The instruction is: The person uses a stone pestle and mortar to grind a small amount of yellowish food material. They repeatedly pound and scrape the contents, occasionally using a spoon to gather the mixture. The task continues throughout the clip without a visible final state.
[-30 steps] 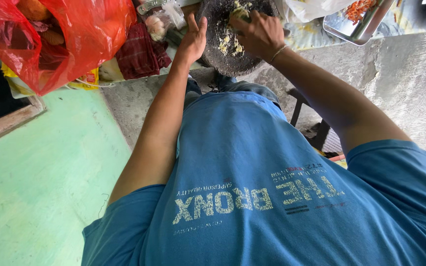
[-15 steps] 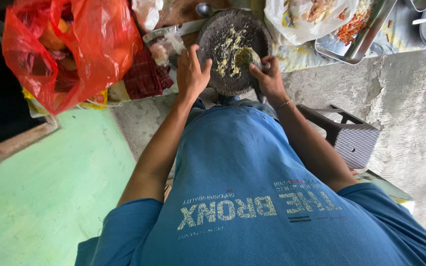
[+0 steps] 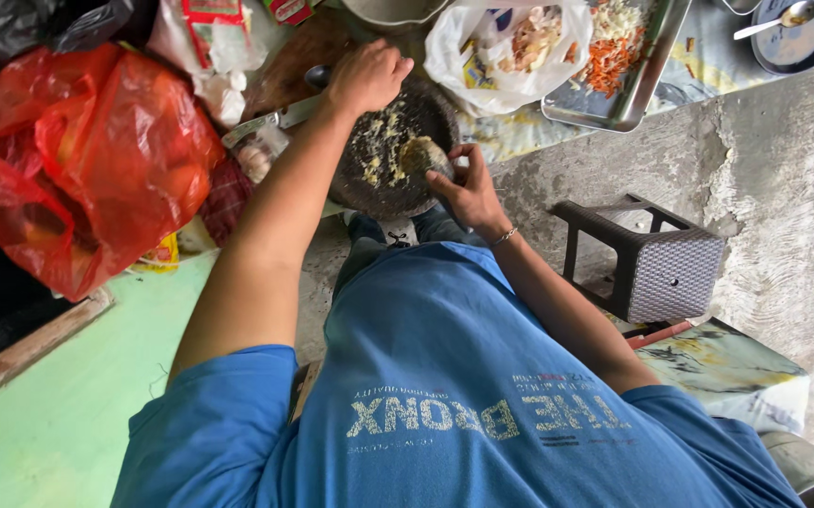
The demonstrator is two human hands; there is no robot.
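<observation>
A round dark stone mortar (image 3: 369,193) sits on the ground in front of my knees, smeared with pale yellow crushed paste (image 3: 379,141). My left hand (image 3: 366,75) reaches across it and curls over its far rim. My right hand (image 3: 468,183) is at the near right rim, gripping a stubby stone pestle (image 3: 423,155) whose paste-coated end rests in the bowl. A thin bracelet circles my right wrist. My blue shirt fills the lower part of the view.
A full red plastic bag (image 3: 87,160) lies left of the mortar, with a knife (image 3: 266,122) beside it. A white bag of peelings (image 3: 510,47) and a metal tray (image 3: 647,80) of shredded vegetables lie beyond. A grey woven stool (image 3: 656,268) stands to the right.
My left hand has shifted from the mortar's near left side to its far rim. My right hand has drawn the pestle toward the near right edge. The view has tilted down.
</observation>
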